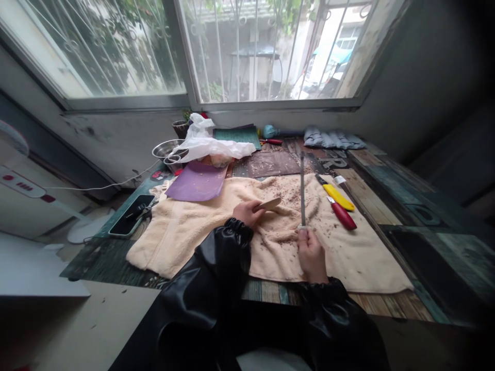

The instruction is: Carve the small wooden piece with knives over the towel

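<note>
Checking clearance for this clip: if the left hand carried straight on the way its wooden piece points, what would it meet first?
Most likely the long file held in the right hand. The left hand and wooden piece aim at it across the towel, though depth is unclear.

The plank-patterned table (371,198) carries a beige towel (185,234) spread directly beneath the left hand (247,212) and the right hand (311,255), a purple sheet (197,183) just beyond the left hand, a dark flat tray (129,216) well to its left, and a grey folded cloth (332,138) well beyond the right hand.
</note>
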Demonstrator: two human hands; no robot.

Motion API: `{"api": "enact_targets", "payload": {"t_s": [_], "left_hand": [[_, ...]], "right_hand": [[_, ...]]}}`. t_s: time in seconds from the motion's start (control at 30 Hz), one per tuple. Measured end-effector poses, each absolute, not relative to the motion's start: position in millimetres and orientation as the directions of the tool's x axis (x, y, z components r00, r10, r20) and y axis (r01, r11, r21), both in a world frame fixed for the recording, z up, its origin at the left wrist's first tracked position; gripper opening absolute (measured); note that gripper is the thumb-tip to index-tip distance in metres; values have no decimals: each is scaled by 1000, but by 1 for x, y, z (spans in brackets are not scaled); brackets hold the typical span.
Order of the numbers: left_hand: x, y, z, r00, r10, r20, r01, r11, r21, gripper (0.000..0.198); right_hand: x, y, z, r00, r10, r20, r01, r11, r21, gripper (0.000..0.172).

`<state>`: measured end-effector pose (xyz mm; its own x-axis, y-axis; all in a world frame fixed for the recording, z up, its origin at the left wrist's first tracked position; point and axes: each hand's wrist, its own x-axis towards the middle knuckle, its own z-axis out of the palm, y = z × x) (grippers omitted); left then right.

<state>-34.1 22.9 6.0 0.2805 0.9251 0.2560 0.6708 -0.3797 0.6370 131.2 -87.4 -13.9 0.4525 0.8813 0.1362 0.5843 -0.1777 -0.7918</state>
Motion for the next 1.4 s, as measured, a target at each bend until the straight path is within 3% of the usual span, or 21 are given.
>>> {"api": "enact_targets", "payload": {"t_s": [0.27, 0.47, 0.6, 0.73, 1.2, 1.4], "left_hand": [[-31, 25, -2, 254, 920, 298, 737, -384, 556, 28], [-27, 25, -5, 254, 886, 389, 754, -433, 494, 26], [-21, 23, -6, 284, 820, 497, 770, -505, 391, 25], [-11, 20, -4, 315, 816, 485, 813, -496, 306, 24], [-10, 13, -2, 336, 852, 402, 803, -482, 352, 18], [-8, 11, -4, 334, 836, 435, 762, -512, 398, 19]], "right_hand": [[119, -93, 0, 295, 955, -31, 758, -253, -601, 32], [115, -94, -1, 271, 961, -58, 769, -252, -587, 31], [113, -94, -1, 283, 956, -80, 787, -279, -550, 32], [112, -96, 1, 282, 957, -73, 803, -277, -528, 31], [107, -105, 0, 255, 962, -102, 842, -273, -466, 31], [105, -106, -4, 255, 960, -118, 851, -281, -443, 30]]}}
